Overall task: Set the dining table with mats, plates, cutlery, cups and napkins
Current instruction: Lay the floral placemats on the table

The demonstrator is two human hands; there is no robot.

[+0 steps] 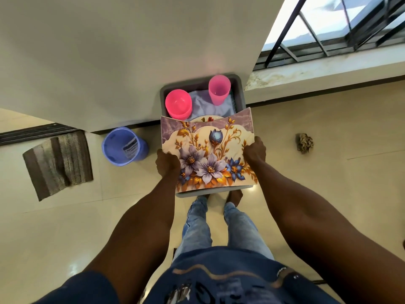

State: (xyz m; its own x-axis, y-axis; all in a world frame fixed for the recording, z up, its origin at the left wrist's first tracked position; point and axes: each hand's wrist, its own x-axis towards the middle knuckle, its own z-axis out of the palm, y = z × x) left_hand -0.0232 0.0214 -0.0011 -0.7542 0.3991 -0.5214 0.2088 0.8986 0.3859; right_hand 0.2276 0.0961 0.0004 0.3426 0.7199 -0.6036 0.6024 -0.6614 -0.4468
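Observation:
I carry a grey tub (238, 88) in front of me, above my feet. A floral mat (208, 150) with purple and blue flowers lies bowed across its near half. My left hand (167, 164) grips the tub's left side at the mat's edge, and my right hand (255, 150) grips the right side. At the tub's far end stand a stack of pink cups (178, 104) on the left and a single lighter pink cup (219, 89) on the right, on a pale blue napkin cloth (202, 104). A plate rim (205, 118) peeks out past the mat.
A white wall (109, 51) rises straight ahead of the tub. A blue bucket (123, 147) stands on the tiled floor to the left, with a striped brown doormat (58, 164) farther left. A crumpled brown object (304, 142) lies to the right. A barred window (339, 25) is up right.

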